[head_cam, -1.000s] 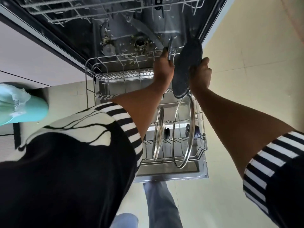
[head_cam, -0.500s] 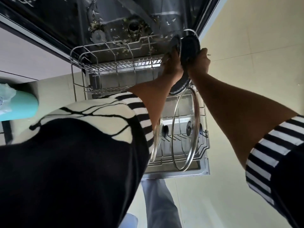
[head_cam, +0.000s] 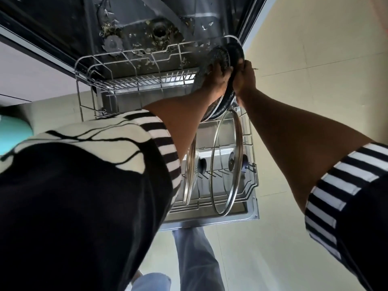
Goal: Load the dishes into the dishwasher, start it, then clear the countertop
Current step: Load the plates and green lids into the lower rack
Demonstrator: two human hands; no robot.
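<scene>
Both our left hand (head_cam: 217, 77) and right hand (head_cam: 243, 77) clench fingers on dark speckled round pans (head_cam: 222, 57), standing on edge in the wire dishwasher rack (head_cam: 130, 80).

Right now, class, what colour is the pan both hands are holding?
Black with pale speckles: the pan, clearest in the head view.

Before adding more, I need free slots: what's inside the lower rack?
Two glass lids stand upright in the lower rack; both hands hold dark pans at its far end. The sleeve hides the near-left part.
</scene>
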